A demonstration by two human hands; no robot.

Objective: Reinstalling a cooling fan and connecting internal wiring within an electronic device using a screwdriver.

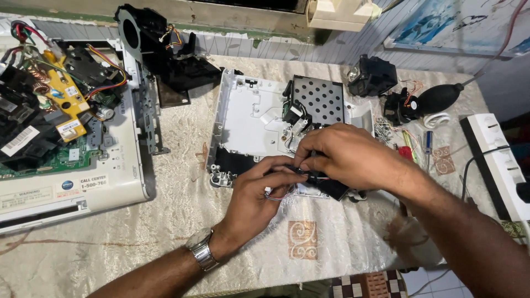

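Both hands meet over front edge of white housing shell [248, 118] on cloth-covered table [165, 243]. Left hand [256, 196] pinches small black part [326, 185] with thin coloured wires [274, 195]; fingertips curled shut. Right hand [345, 157] covers most of part, fingers closed over it. Part's shape hard to make out. Opened device [61, 127] cut off at left.

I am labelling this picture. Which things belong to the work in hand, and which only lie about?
In hand: left hand and right hand on small black part; white casing.

Lying about: opened device, black air blower, screwdrivers, power strip.
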